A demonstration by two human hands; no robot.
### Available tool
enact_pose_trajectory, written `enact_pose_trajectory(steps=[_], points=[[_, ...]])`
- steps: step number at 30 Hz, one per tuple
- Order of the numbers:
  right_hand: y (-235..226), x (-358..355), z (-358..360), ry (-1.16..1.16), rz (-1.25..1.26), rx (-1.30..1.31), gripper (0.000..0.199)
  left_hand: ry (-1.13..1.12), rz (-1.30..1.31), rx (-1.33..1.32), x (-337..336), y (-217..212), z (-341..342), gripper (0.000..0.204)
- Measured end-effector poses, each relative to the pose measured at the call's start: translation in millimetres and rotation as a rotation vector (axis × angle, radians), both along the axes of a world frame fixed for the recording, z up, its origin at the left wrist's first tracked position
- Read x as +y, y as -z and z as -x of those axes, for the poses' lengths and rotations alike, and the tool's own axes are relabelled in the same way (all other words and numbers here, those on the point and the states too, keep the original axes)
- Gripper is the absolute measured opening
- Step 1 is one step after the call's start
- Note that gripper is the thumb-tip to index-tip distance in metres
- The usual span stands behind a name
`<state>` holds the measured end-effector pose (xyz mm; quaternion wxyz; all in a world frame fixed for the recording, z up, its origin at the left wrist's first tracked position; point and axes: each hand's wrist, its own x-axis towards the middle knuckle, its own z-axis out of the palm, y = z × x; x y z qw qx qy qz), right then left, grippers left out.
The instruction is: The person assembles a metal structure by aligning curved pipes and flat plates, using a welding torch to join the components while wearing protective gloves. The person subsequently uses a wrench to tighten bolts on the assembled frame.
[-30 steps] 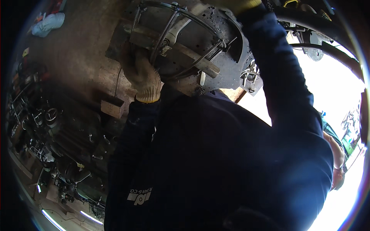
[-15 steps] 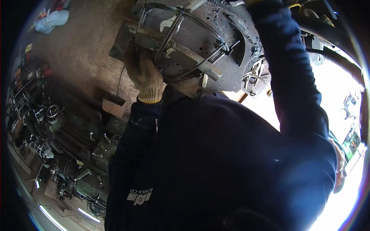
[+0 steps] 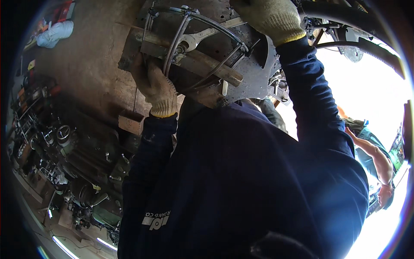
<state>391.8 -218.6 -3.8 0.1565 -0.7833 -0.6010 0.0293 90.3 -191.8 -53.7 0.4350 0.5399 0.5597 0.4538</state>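
A wrench (image 3: 207, 33) slants over a grey plate (image 3: 252, 82), within a frame (image 3: 215, 25) of bent rods, its head at a bolt (image 3: 180, 48) beside a bar (image 3: 211, 67). My gloved right hand (image 3: 269, 19) is at the top edge, arm stretched forward, wrist turned leftward, by the wrench's other end; its fingers are dark and partly cut off, so I cannot tell whether they grasp it. My gloved left hand (image 3: 159, 86) reaches forward to the frame's left side; its fingers are in shadow, their grip unclear. Far right is 1 other person (image 3: 375, 155).
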Motion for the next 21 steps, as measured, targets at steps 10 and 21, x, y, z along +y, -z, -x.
enact_pose_trajectory(steps=[10, 21], points=[[-36.0, 61.2, 7.5, -0.241, 0.208, 0.084, 0.034, 0.228, -0.667, 0.715, 9.9, 40.5, 45.1, 0.038], [-14.7, 167.7, 3.4, -0.792, 0.131, -0.451, 0.033, 0.257, -0.259, 0.319, 20.0, 39.0, 48.1, 0.040]])
